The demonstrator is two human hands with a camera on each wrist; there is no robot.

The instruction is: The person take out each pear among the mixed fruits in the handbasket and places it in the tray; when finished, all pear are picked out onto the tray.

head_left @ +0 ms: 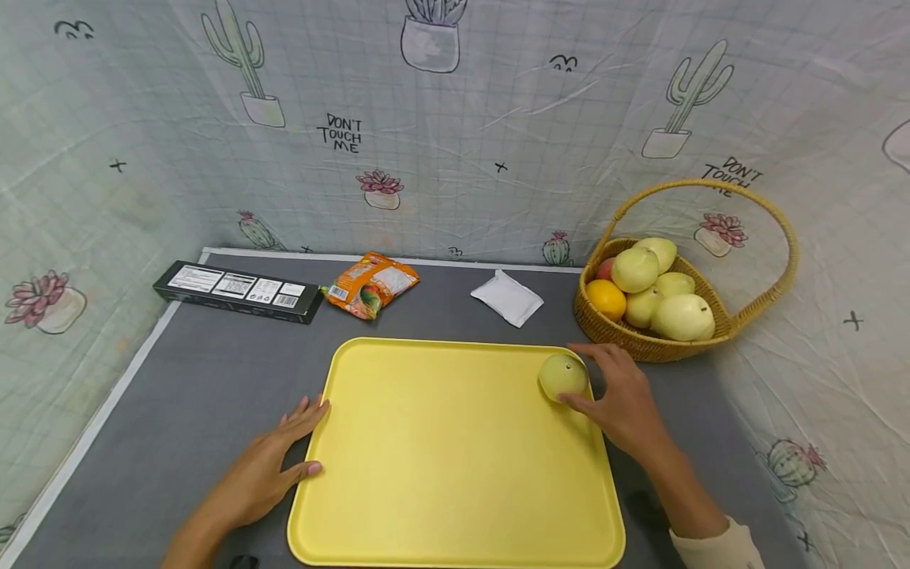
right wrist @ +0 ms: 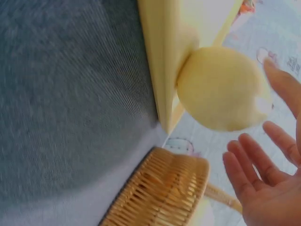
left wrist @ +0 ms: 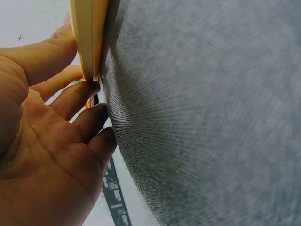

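A yellow tray [head_left: 455,458] lies flat on the grey table. One round, pale yellow-green pear [head_left: 563,377] sits in its far right corner. My right hand [head_left: 620,397] is spread around that pear from the right, thumb on the near side and fingers on the far side. In the right wrist view a gap shows between the pear [right wrist: 223,89] and the fingers of the right hand [right wrist: 273,179]. With relaxed fingers, my left hand [head_left: 263,466] touches the tray's left edge. The left wrist view shows its fingertips [left wrist: 94,113] down by the table, next to the tray rim [left wrist: 87,37].
Behind the right hand stands a wicker basket [head_left: 640,345] with a tall handle, holding several pears [head_left: 635,269], an orange [head_left: 607,299] and a reddish fruit [head_left: 605,269]. Along the back lie a black box [head_left: 238,292], an orange snack bag [head_left: 372,284] and a white packet [head_left: 508,298].
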